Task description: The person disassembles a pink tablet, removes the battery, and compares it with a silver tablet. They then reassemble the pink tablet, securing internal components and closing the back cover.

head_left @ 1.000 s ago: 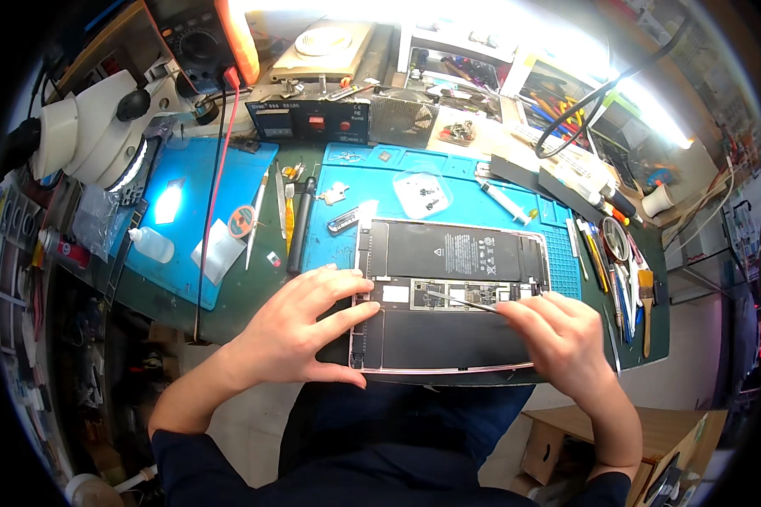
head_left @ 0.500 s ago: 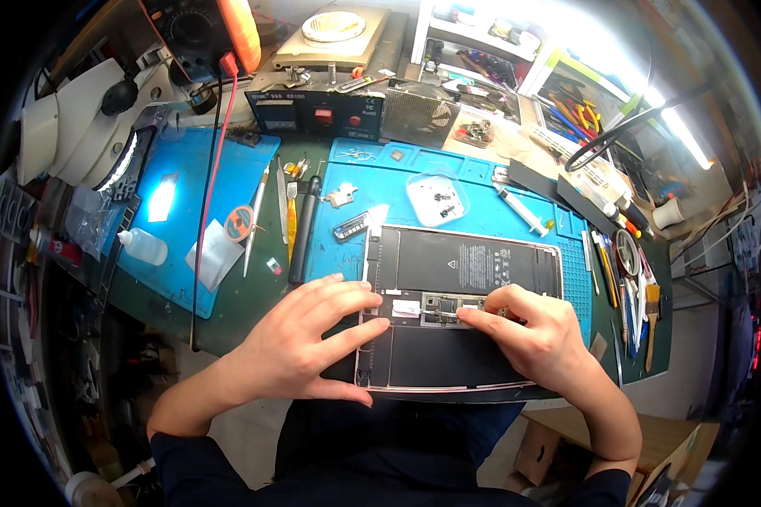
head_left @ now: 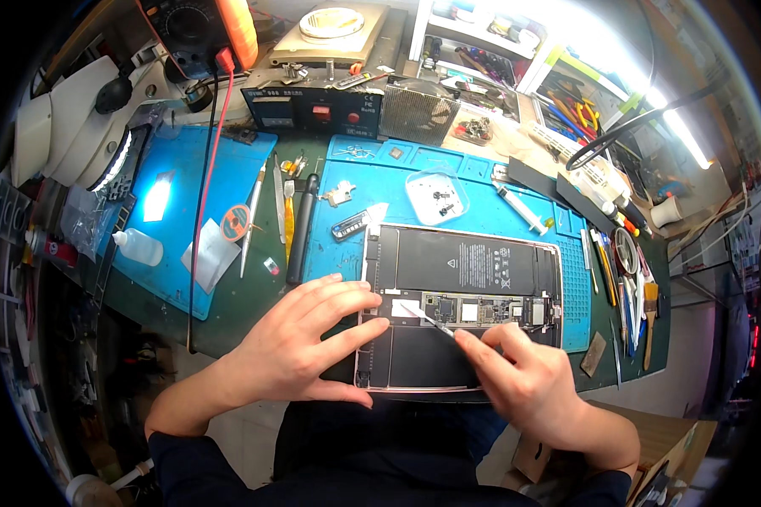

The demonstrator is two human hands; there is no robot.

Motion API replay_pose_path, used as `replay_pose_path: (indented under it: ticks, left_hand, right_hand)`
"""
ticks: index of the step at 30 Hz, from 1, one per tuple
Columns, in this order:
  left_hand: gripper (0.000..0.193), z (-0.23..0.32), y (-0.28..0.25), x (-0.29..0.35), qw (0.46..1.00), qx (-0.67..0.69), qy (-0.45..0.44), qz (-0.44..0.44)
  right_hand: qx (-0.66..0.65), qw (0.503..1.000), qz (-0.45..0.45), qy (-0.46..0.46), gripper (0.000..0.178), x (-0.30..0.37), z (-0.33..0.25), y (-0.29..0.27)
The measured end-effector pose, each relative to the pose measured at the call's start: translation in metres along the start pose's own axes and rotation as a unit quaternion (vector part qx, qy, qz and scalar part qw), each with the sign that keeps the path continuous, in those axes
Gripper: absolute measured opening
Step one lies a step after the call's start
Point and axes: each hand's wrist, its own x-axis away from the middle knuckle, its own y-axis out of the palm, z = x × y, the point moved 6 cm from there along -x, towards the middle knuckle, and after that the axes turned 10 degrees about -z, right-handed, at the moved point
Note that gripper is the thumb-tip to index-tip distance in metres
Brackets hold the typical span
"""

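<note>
Drawn toward the front edge of the bench [head_left: 258, 296], the right hand [head_left: 528, 372] pinches one tool [head_left: 438, 324] over one opened tablet [head_left: 423, 359] there; the left hand [head_left: 300, 334], spread wide, touches it. Print [head_left: 475, 265] marks one of two black panels [head_left: 414, 258].

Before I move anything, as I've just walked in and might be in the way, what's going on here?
A person is working on an opened tablet. The left hand spreads over its left edge. The right hand pinches a slim tool, its tip at the white patch beside the circuit board; contact is hard to tell. A clear tray sits on the blue mat behind.
</note>
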Motion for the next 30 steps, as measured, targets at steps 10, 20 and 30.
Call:
replay_pose_path:
  ticks: [10,20,30]
  left_hand:
    - [0.081,0.0,0.0,0.0,1.0,-0.001,0.003,0.002]
    - [0.083,0.0,-0.001,0.002,1.0,0.015,0.008,-0.003]
    - [0.044,-0.015,-0.015,-0.021,0.993,0.046,-0.07,0.078]
  right_hand:
    - [0.143,0.989,0.03,0.02,0.047,0.002,-0.044,0.02]
    - [0.0,0.999,0.031,0.012,0.044,-0.008,-0.012,0.012]
    - [-0.073,0.992,0.09,0.041,0.031,-0.008,-0.006,0.016]
